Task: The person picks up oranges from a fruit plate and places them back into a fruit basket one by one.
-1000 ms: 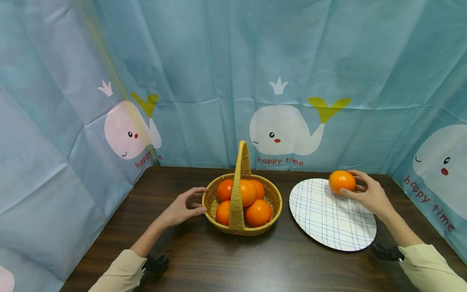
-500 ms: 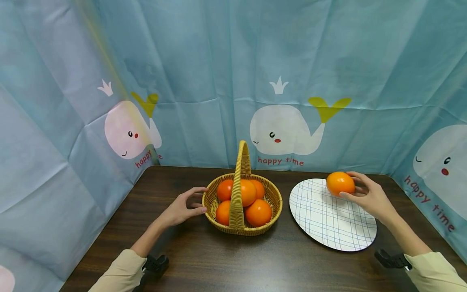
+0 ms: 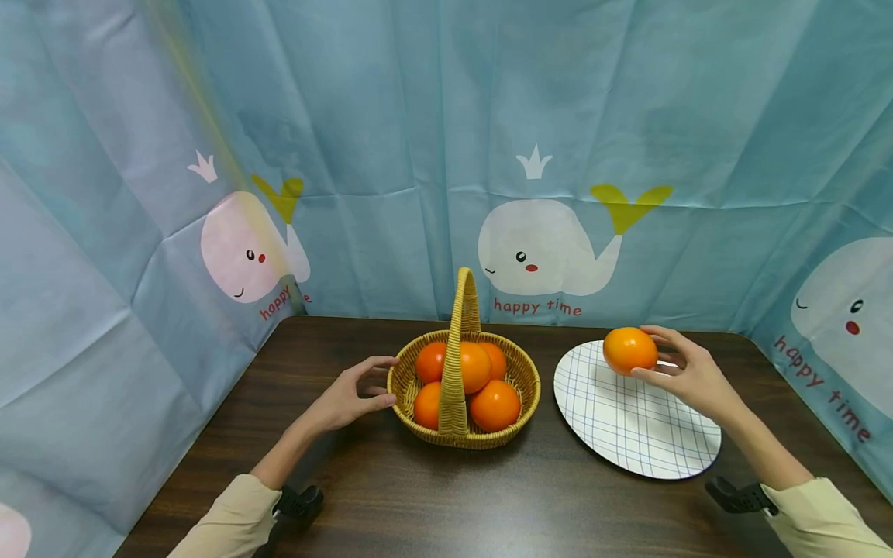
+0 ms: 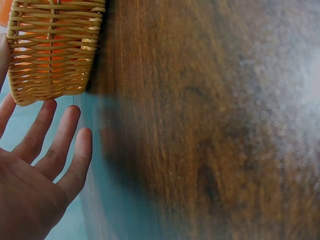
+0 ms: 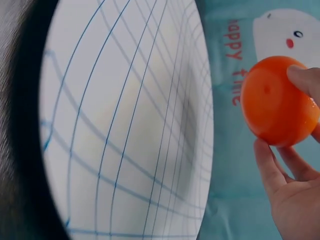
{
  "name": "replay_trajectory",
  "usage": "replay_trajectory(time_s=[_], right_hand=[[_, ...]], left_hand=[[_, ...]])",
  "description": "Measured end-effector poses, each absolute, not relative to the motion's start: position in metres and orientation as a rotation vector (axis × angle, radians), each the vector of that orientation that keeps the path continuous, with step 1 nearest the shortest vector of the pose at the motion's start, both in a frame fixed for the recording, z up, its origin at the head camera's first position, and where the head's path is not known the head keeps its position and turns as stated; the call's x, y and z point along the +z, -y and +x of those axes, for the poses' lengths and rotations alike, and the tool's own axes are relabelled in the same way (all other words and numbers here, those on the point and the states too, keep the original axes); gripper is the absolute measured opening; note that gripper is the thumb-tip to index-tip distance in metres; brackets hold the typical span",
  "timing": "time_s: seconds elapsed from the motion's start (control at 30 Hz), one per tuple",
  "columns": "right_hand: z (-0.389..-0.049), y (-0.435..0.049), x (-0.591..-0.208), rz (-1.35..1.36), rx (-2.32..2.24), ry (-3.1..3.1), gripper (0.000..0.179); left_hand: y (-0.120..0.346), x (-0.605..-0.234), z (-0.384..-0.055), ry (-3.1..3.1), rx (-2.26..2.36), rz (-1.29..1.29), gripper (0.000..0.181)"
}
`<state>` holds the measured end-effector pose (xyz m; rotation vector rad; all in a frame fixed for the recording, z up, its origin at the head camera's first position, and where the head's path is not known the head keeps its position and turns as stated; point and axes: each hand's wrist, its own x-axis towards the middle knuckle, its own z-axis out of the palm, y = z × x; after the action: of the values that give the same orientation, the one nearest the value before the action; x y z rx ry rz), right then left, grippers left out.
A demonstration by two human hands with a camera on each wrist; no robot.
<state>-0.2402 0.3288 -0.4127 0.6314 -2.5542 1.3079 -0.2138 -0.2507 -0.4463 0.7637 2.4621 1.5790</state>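
Observation:
My right hand (image 3: 694, 378) holds an orange (image 3: 630, 351) between thumb and fingers. In the right wrist view this orange (image 5: 275, 100) is lifted clear of the white oval plate (image 5: 125, 120), whose surface carries a blue line pattern. My left hand (image 3: 351, 394) touches the left rim of a yellow wicker basket (image 3: 512, 439) with its fingertips. The left wrist view shows loosely extended fingers (image 4: 61, 135) against the basket's woven side (image 4: 55, 55). Several oranges (image 3: 494, 405) lie in the basket, partly behind its tall handle (image 3: 455, 364).
Basket and plate (image 3: 649, 434) stand side by side on a dark wooden table (image 3: 488, 504), the plate to the right. A light blue curtain (image 3: 363, 155) with whale prints hangs behind the table and along both sides.
My right hand has carried the orange leftward over the far part of the plate. The left hand and the basket have stayed in place.

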Motion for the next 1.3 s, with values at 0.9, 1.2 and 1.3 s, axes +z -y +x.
replay_trajectory(time_s=[0.9,1.2,1.3], right_hand=[[-0.247,-0.276,-0.397,0.827,1.420,2.518,0.071],[-0.254,-0.249,-0.391,0.906,1.519,2.491,0.070],[-0.254,-0.239,-0.390,0.950,1.570,2.479,0.069]], left_hand=[[0.250,-0.444,-0.213,-2.486,1.552,0.751,0.061],[0.250,-0.445,-0.213,-2.471,1.569,0.753,0.061],[0.250,-0.445,-0.213,-2.470,1.573,0.756,0.061]])
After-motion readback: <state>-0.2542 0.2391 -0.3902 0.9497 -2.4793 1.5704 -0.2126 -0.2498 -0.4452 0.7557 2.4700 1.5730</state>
